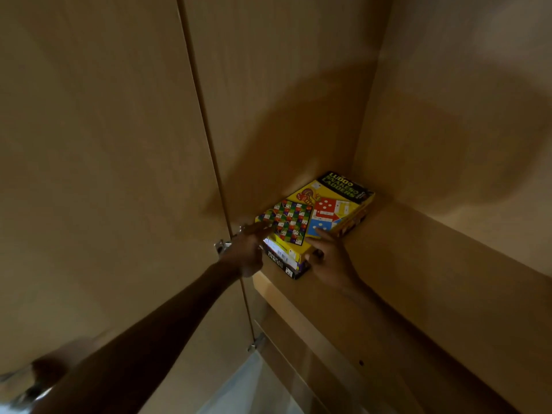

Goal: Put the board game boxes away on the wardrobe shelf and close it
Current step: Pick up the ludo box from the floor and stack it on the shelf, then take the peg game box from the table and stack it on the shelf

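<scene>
Shelf holds ludo box atop chess box (left fingers, right fingers straight, touching).

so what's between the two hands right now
In the head view, the near end of the stack: Ludo box on the chess box, left hand and right hand at either side.

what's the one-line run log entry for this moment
ludo box stacked on chess box, on shelf | left hand touches stack's left side | right hand touches its near corner | wardrobe open
</scene>
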### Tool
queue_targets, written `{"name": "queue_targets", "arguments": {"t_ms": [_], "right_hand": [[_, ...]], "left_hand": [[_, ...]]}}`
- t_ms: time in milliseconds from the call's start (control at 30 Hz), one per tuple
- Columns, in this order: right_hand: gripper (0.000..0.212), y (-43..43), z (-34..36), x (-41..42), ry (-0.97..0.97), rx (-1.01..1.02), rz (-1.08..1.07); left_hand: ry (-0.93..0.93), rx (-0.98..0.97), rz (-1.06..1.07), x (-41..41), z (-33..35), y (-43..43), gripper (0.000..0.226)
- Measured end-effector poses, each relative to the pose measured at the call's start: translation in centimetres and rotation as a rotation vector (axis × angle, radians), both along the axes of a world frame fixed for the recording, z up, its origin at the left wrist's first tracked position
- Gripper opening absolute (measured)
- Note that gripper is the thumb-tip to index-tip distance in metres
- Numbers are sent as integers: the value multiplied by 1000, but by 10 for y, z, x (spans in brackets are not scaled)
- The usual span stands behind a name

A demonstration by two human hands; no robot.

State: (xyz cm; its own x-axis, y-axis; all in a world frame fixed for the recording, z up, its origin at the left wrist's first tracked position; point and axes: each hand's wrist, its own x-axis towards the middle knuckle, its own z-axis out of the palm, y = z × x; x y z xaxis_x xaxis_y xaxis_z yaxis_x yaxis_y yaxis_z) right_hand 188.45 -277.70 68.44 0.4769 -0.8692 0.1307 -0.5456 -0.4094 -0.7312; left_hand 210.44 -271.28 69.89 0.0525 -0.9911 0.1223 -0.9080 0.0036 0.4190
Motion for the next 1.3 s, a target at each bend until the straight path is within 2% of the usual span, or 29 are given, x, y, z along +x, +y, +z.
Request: {"name": "queue_targets", "arguments": {"t_ms": [100, 233, 300, 467, 633, 700, 833, 1000, 1300], "right_hand": [[41, -6, -3, 2, 6, -14, 4], [44, -6, -7, -1, 14, -14, 45], [45, 0, -4, -3, -26, 8, 52], [32, 39, -6, -16, -252, -47, -5], [27, 90, -26, -29, -345, 212, -12], [30, 117, -37, -31, -326, 326, 29], [31, 162, -61, -31, -163, 345, 159], [36, 238, -76, 2, -1, 354, 427], [35, 430, -77, 87, 129, 377, 900]], "left_hand": [[-16, 61, -2, 3, -3, -3, 77], [24, 42, 21, -2, -4, -1, 72], [133, 9, 73, -11, -4, 7, 62], [520, -55, 376, -37, -20, 53, 34], [624, -49, 478, -66, -35, 123, 30], [659, -23, 537, -79, -45, 158, 31], [736, -12, 693, -97, -67, 234, 32], [819, -92, 961, -109, -80, 344, 30], [831, -333, 1391, -99, -90, 577, 27]]}}
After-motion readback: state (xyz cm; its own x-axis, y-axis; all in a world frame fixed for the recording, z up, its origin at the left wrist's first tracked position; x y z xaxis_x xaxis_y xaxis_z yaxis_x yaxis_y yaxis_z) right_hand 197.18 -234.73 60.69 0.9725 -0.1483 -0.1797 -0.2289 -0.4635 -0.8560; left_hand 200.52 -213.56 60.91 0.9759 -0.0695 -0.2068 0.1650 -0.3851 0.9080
